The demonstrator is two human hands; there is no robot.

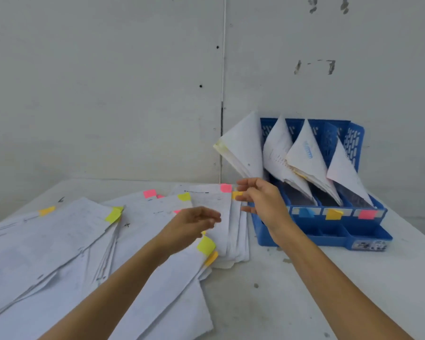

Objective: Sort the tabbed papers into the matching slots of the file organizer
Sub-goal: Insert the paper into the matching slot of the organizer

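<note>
At frame centre the orange tab (pixel 236 194) lies just left of the right hand (pixel 263 202), fingers spread and empty, nearer than the slack left hand (pixel 194 223).

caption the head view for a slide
Left hand and right hand reach for tabbed papers beside the blue file organizer

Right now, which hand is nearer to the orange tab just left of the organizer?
Right. The right hand has its fingers at the orange tab, on its right side. The left hand is apart from it, lower left, over the papers.
</note>
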